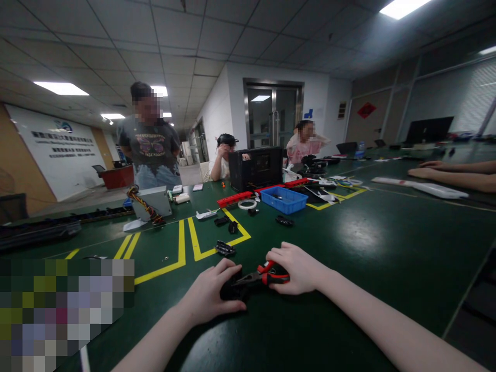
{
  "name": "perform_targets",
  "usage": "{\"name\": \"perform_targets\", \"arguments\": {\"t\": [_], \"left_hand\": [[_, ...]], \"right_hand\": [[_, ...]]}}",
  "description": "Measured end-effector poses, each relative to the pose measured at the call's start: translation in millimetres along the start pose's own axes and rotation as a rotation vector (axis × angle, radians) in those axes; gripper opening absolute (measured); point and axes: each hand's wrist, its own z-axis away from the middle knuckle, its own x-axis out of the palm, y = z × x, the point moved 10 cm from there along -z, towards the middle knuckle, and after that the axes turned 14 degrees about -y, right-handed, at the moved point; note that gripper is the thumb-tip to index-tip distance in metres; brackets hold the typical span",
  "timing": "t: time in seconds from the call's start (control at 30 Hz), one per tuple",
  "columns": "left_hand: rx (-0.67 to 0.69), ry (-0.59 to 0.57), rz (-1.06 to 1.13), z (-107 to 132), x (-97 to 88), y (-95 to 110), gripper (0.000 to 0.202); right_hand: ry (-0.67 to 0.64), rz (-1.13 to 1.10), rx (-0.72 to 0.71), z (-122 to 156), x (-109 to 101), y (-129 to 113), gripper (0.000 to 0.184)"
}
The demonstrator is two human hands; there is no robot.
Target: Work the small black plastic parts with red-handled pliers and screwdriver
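My right hand (296, 269) is wrapped around the red and black handles of long-nose pliers (251, 279). The pliers' jaws point left and reach a small black part (232, 292). Thumb and fingers of my left hand (211, 292) curl around that part and hold it low over the green table; its shape is mostly hidden. Whether the jaws grip it I cannot tell. Just beyond my left hand lies a black plastic piece (225, 248). Farther off are two more black pieces, one (233, 227) beside the other (221, 220).
A blue tray (284, 206) stands ahead, with a black component (284, 221) in front of it. Behind are red strips (234, 199) and a black computer case (256, 173). A power supply (155, 202) with cables sits left. Other people are around the table; forearms (457, 175) rest at right.
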Motion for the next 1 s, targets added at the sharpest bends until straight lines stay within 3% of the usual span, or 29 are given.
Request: {"name": "perform_targets", "arguments": {"t": [0.3,0.57,1.0], "left_hand": [[-0.012,-0.035,-0.011,-0.6,0.7,4.0,0.067],[-0.028,-0.049,0.012,-0.7,1.7,1.8,0.064],[-0.014,-0.017,0.037,-0.6,0.7,0.6,0.069]], "right_hand": [[0.005,0.017,-0.017,-1.1,7.0,0.2,0.038],[0.016,0.065,-0.026,1.0,1.0,-3.6,0.039],[-0.003,0.043,-0.013,0.3,3.7,-1.2,0.039]]}}
